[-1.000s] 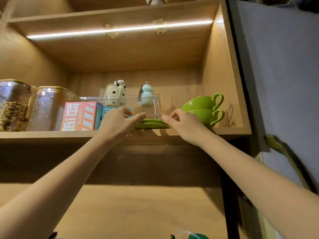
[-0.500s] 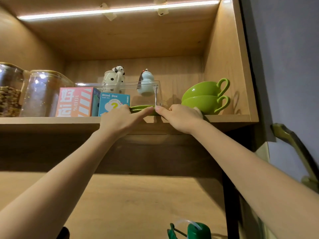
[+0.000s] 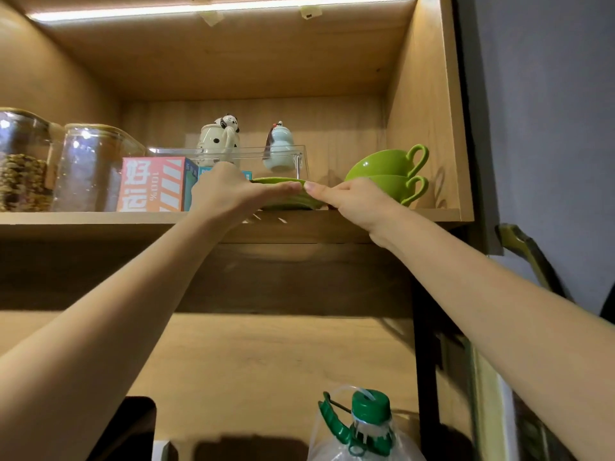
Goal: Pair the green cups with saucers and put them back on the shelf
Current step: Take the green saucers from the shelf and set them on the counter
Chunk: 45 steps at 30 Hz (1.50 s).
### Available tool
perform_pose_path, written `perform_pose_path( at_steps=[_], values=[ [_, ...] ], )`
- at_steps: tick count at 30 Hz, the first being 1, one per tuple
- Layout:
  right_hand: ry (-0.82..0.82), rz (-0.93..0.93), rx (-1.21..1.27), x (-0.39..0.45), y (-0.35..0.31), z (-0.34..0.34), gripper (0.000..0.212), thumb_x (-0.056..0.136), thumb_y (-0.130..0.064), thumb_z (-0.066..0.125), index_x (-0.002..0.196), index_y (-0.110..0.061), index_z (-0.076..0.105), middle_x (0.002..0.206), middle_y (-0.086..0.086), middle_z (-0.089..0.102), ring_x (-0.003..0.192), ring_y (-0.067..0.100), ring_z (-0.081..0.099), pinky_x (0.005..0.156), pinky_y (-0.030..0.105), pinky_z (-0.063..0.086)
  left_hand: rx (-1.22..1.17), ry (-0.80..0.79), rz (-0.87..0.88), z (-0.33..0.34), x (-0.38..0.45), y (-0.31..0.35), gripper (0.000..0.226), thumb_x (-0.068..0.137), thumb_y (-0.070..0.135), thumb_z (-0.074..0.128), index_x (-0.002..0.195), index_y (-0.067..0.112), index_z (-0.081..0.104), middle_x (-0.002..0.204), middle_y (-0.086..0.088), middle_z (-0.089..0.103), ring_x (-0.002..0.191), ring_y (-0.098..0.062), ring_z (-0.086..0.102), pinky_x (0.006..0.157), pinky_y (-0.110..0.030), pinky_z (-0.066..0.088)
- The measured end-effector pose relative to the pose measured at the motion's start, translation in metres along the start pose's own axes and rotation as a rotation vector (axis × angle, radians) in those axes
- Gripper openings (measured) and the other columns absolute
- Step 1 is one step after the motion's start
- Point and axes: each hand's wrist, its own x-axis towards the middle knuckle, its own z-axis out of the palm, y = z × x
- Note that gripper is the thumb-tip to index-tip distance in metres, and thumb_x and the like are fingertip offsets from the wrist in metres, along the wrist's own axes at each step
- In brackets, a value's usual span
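On the wooden shelf we see, from the left, two glass jars, a pink-and-white box and a clear bin holding two small ceramic figures. Our left hand and right hand meet over the green saucers at the shelf's front edge, each pinching the rim with fingers pressed together, though how many saucers are stacked there we cannot quite tell. Just right of them two green cups sit nested, handles pointing right, near the cabinet's side wall.
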Motion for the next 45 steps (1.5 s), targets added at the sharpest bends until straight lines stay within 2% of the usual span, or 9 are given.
perform_pose_path(
  at_steps=[4,15,19,23,29,30,35,39,45],
  values=[
    [0.014,0.019,0.11,-0.02,-0.013,-0.01,0.06,0.08,-0.047,0.06,0.116,0.001,0.06,0.105,0.005,0.057,0.097,0.014,0.046,0.077,0.024,0.033,-0.086,0.032,0.026,-0.016,-0.016,0.021,0.058,0.059,0.061,0.069,0.046,0.01,0.045,0.045,-0.002,0.032,0.044,-0.014,0.029,0.038,-0.017,0.023],
    [0.103,0.166,0.501,-0.107,-0.024,-0.016,0.067,0.062,-0.026,0.08,0.122,-0.007,0.056,0.124,0.012,0.06,0.118,0.027,0.053,0.108,0.045,0.036,-0.45,0.058,-0.149,-0.036,-0.109,0.033,0.064,0.043,0.06,0.08,0.076,0.007,0.07,0.075,-0.014,0.069,0.072,-0.02,0.062,0.071,-0.043,0.053],
    [0.096,0.276,0.6,-0.156,-0.011,-0.008,0.025,0.078,-0.017,0.067,0.102,-0.012,0.064,0.12,0.018,0.062,0.116,0.029,0.056,0.106,0.042,0.04,-0.396,0.082,-0.133,-0.036,-0.174,0.03,0.076,0.054,0.047,0.08,0.114,0.004,0.061,0.089,0.008,0.061,0.085,-0.007,0.056,0.085,-0.026,0.051],
    [0.123,0.377,0.632,-0.209,0.016,0.011,0.029,0.088,-0.008,0.053,0.116,-0.009,0.06,0.107,0.009,0.066,0.1,0.02,0.063,0.093,0.031,0.047,-0.475,-0.021,-0.102,-0.032,-0.24,0.009,0.051,0.056,0.041,0.08,0.098,0.018,0.063,0.085,0.015,0.066,0.072,0.01,0.059,0.064,-0.004,0.043],
    [0.157,0.6,0.679,-0.284,0.063,0.048,0.032,0.085,0.002,0.054,0.115,-0.005,0.062,0.105,0.016,0.067,0.093,0.026,0.065,0.088,0.034,0.05,-0.443,-0.095,-0.264,-0.018,-0.333,-0.03,0.05,0.049,0.043,0.084,0.091,0.034,0.058,0.088,0.017,0.07,0.084,0.004,0.064,0.082,-0.025,0.053],
    [0.149,0.647,0.715,-0.295,0.071,0.055,0.034,0.085,0.002,0.054,0.118,-0.003,0.059,0.101,0.017,0.066,0.088,0.025,0.064,0.085,0.032,0.05,-0.466,-0.094,-0.3,-0.016,-0.346,-0.036,0.081,0.049,0.044,0.084,0.115,0.016,0.047,0.094,0.016,0.07,0.089,0.001,0.064,0.086,-0.028,0.053],
    [0.067,0.812,0.815,-0.352,0.105,0.079,0.036,0.086,0.005,0.05,0.122,-0.001,0.055,0.087,0.007,0.066,0.079,0.018,0.062,0.077,0.028,0.052,-0.418,-0.148,-0.368,-0.01,-0.412,-0.061,0.086,0.048,0.033,0.087,0.124,0.035,0.045,0.119,0.008,0.063,0.105,0.0,0.06,0.098,-0.025,0.046],
    [0.037,0.891,0.805,-0.395,0.129,0.092,0.038,0.084,0.011,0.048,0.121,0.003,0.054,0.072,-0.001,0.073,0.067,0.011,0.069,0.062,0.021,0.058,-0.384,-0.235,-0.499,-0.003,-0.464,-0.082,0.101,0.045,0.032,0.087,0.134,0.02,0.043,0.133,-0.001,0.056,0.123,-0.01,0.051,0.107,-0.035,0.04],
    [-0.02,1.033,0.726,-0.456,0.163,0.117,0.04,0.084,0.012,0.048,0.123,0.004,0.052,0.1,0.01,0.066,0.078,0.012,0.064,0.066,0.018,0.056,-0.325,-0.335,-0.572,-0.004,-0.532,-0.098,0.105,0.043,0.039,0.088,0.133,0.036,0.032,0.124,0.019,0.045,0.118,0.002,0.046,0.092,0.004,0.029]
  ],
)
